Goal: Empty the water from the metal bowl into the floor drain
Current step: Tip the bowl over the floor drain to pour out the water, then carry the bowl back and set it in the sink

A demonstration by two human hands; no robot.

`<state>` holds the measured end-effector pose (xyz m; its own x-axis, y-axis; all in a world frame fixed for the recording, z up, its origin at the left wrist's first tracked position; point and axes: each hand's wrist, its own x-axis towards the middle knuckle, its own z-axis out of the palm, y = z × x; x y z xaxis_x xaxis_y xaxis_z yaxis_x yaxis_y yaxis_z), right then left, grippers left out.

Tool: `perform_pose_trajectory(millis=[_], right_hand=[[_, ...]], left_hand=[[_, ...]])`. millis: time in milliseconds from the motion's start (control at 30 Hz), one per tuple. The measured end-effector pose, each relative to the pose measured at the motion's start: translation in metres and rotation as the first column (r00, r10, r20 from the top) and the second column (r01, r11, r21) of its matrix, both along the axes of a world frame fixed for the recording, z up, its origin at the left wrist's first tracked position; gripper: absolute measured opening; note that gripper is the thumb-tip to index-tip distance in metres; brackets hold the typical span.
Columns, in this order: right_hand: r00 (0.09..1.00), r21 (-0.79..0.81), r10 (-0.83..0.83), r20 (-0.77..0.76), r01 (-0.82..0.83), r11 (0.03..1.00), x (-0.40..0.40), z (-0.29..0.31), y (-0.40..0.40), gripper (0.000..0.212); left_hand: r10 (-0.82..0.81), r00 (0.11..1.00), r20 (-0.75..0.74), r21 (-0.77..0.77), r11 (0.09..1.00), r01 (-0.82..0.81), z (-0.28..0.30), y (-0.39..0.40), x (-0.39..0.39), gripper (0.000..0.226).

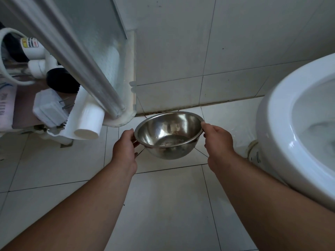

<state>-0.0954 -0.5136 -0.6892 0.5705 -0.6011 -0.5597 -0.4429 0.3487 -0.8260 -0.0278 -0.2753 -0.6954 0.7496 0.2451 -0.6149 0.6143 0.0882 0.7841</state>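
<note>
Metal bowl [169, 135] held above the floor tiles [163, 205], near the toilet [282, 124]. Left hand [125, 151] and right hand [217, 140] each clamped on opposite rim edges. Light, rigid, probably slippery when wet; rim hold suits tipping. Drain not visible.

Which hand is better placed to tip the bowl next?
Neither clearly: left hand and right hand each grip opposite sides of the metal bowl rim, held above the floor. No drain is visible, so the tipping direction cannot be judged.
</note>
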Motion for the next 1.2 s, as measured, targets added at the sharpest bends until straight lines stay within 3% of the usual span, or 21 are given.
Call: perform_pose_trajectory(millis=[133,300,467,633,800,1000,1200], right_hand=[[1.0,0.043,-0.003,-0.011,0.003,0.999,-0.003,-0.001,-0.002,0.021],[1.0,-0.014,-0.001,-0.001,0.001,1.0,-0.006,-0.009,-0.004,0.028],[1.0,-0.022,0.017,-0.026,-0.018,1.0,-0.013,-0.016,-0.007,0.057],[0.999,-0.026,-0.033,-0.029,0.032,0.999,-0.026,-0.018,-0.002,0.032],[0.998,-0.028,-0.048,-0.035,0.047,0.998,-0.047,-0.016,0.002,0.027],[0.995,0.061,-0.055,-0.085,0.06,0.996,-0.072,0.039,0.006,0.038],[0.98,0.16,-0.081,-0.181,0.111,0.981,-0.122,0.143,0.012,0.023]], left_hand=[[-0.026,1.0,-0.005,-0.043,0.999,0.026,-0.007,-0.002,0.0,0.01],[-0.045,0.999,-0.007,-0.104,0.994,0.044,-0.013,-0.002,-0.003,0.006],[-0.094,0.995,-0.017,-0.132,0.987,0.09,-0.014,-0.005,-0.005,0.017],[-0.099,0.992,-0.075,-0.132,0.987,0.088,-0.017,0.001,-0.018,0.021],[-0.176,0.981,-0.076,-0.119,0.979,0.167,-0.007,0.009,-0.033,0.025],[-0.135,0.981,-0.139,-0.151,0.982,0.114,0.034,0.003,-0.072,0.024],[-0.077,0.975,-0.209,-0.162,0.986,0.043,0.128,0.013,-0.121,0.032]])
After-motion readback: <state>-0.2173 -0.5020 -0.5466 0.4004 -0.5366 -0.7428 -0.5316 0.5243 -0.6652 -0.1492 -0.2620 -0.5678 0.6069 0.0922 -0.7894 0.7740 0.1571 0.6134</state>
